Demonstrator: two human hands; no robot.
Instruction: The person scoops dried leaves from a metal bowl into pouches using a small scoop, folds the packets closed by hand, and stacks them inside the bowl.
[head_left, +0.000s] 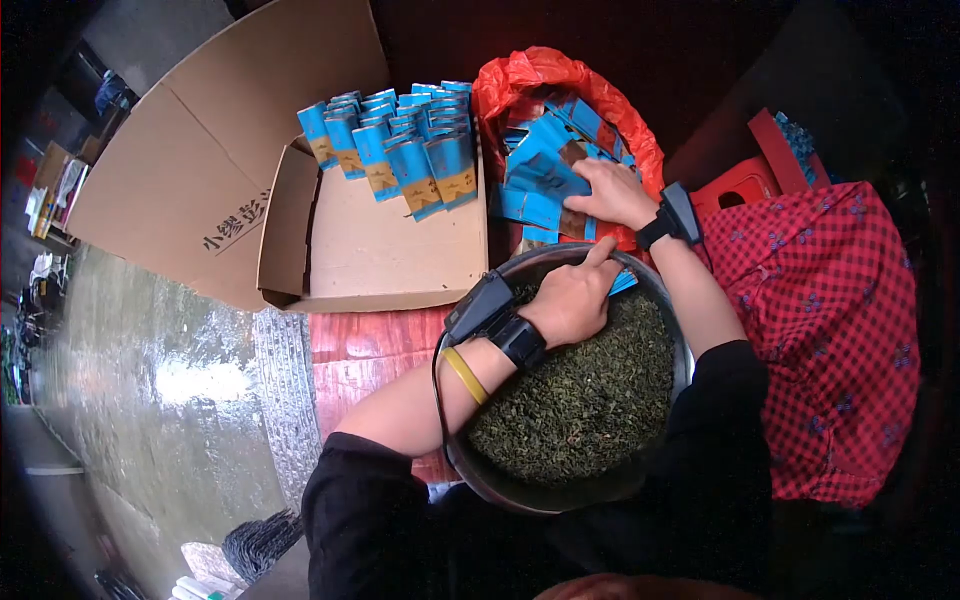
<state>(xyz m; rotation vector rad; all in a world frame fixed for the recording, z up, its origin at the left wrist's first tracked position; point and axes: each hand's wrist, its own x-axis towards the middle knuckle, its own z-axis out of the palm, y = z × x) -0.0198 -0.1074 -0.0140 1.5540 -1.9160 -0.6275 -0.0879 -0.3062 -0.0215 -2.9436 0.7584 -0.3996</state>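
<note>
My left hand (572, 302) is closed over the far part of a metal basin, index finger stretched forward. The edges of a few blue packets (623, 283) stick out from under its fingers. Dark green dried leaves, looking like tea (575, 410), fill the basin (688, 365) below. Beyond the rim, my right hand (612, 192) reaches into a red plastic bag (640, 125) heaped with flat blue-and-brown packets. Its thumb and fingers close on a blue packet (548, 172), which is slightly blurred. My right fingertips are partly hidden among the packets.
An open cardboard box (390, 250) stands at the left, with filled blue-and-gold packets (410, 165) upright in rows at its far side. Red checked cloth (820, 340) lies to the right, near a red plastic stool (740, 185). Wet-looking floor (180, 350) stretches out left.
</note>
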